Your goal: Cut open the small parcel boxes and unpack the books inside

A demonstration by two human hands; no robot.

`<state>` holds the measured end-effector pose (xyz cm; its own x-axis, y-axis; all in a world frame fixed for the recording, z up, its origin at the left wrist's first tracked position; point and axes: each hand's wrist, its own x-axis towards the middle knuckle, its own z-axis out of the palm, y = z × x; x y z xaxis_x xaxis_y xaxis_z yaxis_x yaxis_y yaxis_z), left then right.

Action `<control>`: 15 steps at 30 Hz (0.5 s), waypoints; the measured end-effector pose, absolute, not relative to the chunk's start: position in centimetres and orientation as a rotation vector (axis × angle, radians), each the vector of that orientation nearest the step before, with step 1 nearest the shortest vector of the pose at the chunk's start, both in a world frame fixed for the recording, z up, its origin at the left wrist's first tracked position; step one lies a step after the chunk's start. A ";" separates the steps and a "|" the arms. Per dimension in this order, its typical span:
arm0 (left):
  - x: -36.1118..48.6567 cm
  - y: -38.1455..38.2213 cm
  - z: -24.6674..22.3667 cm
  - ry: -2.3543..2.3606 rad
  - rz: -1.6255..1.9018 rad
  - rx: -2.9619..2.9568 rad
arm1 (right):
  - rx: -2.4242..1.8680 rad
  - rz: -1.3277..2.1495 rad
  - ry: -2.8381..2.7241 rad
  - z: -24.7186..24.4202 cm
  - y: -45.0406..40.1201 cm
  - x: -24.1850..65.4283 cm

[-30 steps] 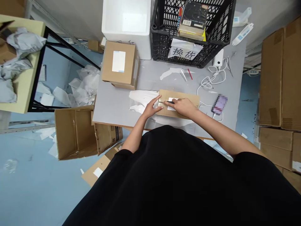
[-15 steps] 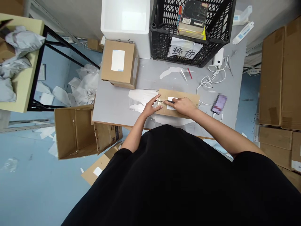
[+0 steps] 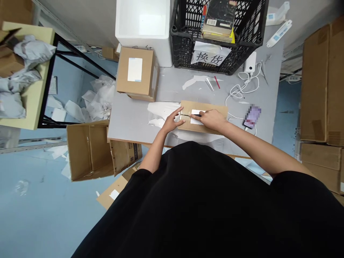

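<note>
Cardboard box [image 3: 208,106] lying flat on the counter [image 3: 172,86], dead centre of the action, white label [image 3: 197,122] facing up! Left hand [image 3: 170,122] is open, fingers spread, the fingertips [image 3: 182,109] reaching onto the box's left end. Right hand [image 3: 213,120] is closed in a narrow pinch around a small black tool [image 3: 197,115], perhaps a cutter, though it's hard to be sure from up here, with its tip close to a strip of tape [image 3: 186,115] on the box's top. Crumpled white plastic [image 3: 162,110] sits right up against the box on the left. Over on the right, a white cable [image 3: 236,116] runs past a blurred phone [image 3: 252,117]. Up the counter stands a black crate [image 3: 185,53] loaded with books [image 3: 217,21], a paper sign [image 3: 211,55] hanging on its front. A second cardboard box [image 3: 137,86] sits up the counter to the left, and an open carton [image 3: 86,150] stands just off the counter's edge.
</note>
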<state>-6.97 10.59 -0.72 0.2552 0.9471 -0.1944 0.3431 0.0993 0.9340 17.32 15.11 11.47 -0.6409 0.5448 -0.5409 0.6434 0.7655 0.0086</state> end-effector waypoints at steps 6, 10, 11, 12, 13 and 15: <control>-6.8 10.5 -0.3 1.309 0.695 1.446 | 0.952 -0.272 2.366 11.8 14.8 20.0; -6.6 10.5 0.2 1.326 0.679 1.478 | 1.002 -0.269 2.341 11.5 14.6 22.1; -6.6 10.5 0.3 1.332 0.675 1.491 | 1.011 -0.267 2.341 11.4 14.6 22.7; -6.6 10.5 0.3 1.336 0.669 1.503 | 1.017 -0.263 2.344 11.3 14.5 23.3; -6.5 10.5 0.3 1.339 0.665 1.514 | 1.022 -0.257 2.348 11.2 14.5 24.0; -6.5 10.5 0.3 1.336 0.660 1.531 | 1.029 -0.250 2.348 11.1 14.4 25.5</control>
